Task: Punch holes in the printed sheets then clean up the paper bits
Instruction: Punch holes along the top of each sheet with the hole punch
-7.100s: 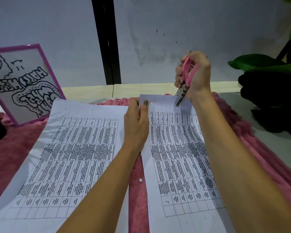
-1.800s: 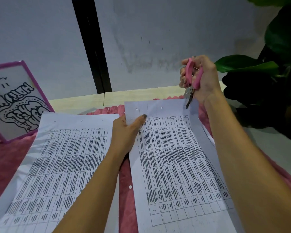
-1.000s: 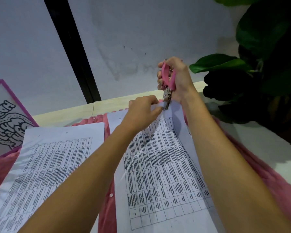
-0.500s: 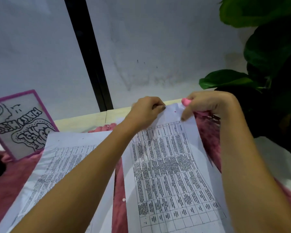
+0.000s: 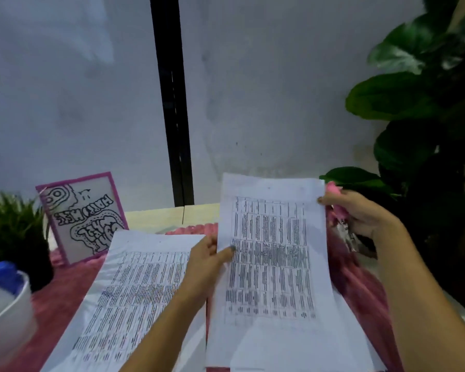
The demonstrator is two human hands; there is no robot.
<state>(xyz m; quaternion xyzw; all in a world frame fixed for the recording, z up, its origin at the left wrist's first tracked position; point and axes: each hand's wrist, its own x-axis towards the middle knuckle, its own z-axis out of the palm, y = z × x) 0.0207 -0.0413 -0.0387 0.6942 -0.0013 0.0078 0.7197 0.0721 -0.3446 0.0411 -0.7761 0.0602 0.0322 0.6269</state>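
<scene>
Lifting now: printed sheet [image 5: 271, 264], flat on the pink cloth [image 5: 360, 277] half a second ago, is up at centre-right. Left hand [image 5: 210, 261] pinches its left edge; right hand [image 5: 360, 216] pinches the top-right corner, hole punch [image 5: 347, 237] tucked in palm. Punching on it looks done; second sheet [image 5: 134, 291] lies lower left.

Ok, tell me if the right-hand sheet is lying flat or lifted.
Lifted. The sheet tilts up, left hand pinching its left edge, right hand its top corner.

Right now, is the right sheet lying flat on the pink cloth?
No: the left hand and right hand pinch the right sheet at its edges, its top raised clear of the pink cloth.
</scene>
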